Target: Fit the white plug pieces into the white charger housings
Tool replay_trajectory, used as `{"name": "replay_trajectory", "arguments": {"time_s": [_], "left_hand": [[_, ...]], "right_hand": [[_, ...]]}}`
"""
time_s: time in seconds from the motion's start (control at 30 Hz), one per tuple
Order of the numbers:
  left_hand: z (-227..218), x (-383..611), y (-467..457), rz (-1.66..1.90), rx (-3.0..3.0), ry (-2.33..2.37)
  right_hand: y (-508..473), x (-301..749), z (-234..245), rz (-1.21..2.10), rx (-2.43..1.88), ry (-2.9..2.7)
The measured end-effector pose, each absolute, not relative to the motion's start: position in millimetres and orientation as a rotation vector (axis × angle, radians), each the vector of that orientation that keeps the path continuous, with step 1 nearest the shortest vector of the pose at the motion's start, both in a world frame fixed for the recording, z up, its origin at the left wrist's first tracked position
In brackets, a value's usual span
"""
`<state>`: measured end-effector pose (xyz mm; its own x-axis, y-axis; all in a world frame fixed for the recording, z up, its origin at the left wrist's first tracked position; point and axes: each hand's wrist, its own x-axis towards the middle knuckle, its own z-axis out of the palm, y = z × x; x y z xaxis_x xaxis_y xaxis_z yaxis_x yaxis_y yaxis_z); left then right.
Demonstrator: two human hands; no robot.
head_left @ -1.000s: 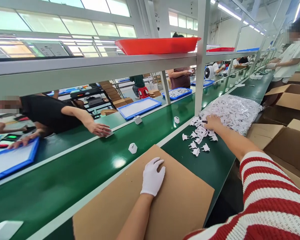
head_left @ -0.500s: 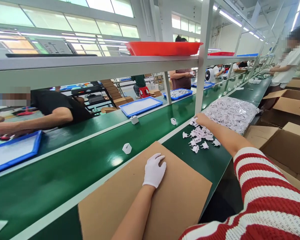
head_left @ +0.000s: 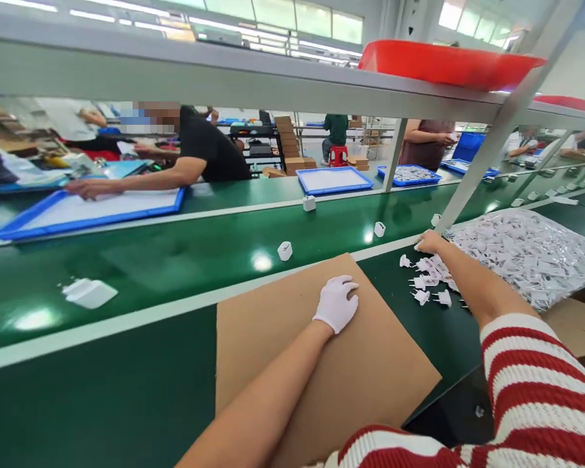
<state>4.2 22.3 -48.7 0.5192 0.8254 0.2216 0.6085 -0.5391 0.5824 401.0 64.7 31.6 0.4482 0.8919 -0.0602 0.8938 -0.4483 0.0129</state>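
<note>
My left hand (head_left: 336,302) wears a white glove and rests on a brown cardboard sheet (head_left: 292,351), its fingers loosely curled with nothing in them. My right hand (head_left: 429,242), bare below a red-and-white striped sleeve, reaches over a scatter of small white plug parts (head_left: 426,283) on the green bench, right beside the metal upright (head_left: 487,149). Its fingers curl down onto the parts; what they hold is hidden. A clear bag full of the same white parts (head_left: 526,250) lies just to the right.
Several white charger bodies (head_left: 285,250) ride the green conveyor belt (head_left: 175,253); another white piece (head_left: 88,292) lies at left. Across the belt a person in black leans on a blue-rimmed tray (head_left: 92,211). More blue trays (head_left: 332,180) and a red tray (head_left: 448,64) on the shelf.
My view swung left. My right hand slid from the bag's edge across the loose parts to the upright post. The charger bodies drifted along the belt. My left hand stayed put.
</note>
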Motion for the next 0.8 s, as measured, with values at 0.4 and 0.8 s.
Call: {"name": "replay_trajectory", "arguments": {"time_s": [0.4,0.8], "left_hand": [[-13,-4,25,0.464,2.224,1.244],[64,-145,129,0.846,1.775,2.092]], "right_hand": [[5,352,31,0.117,2.527,1.951],[-8,339,12,0.118,2.589,2.23]]}}
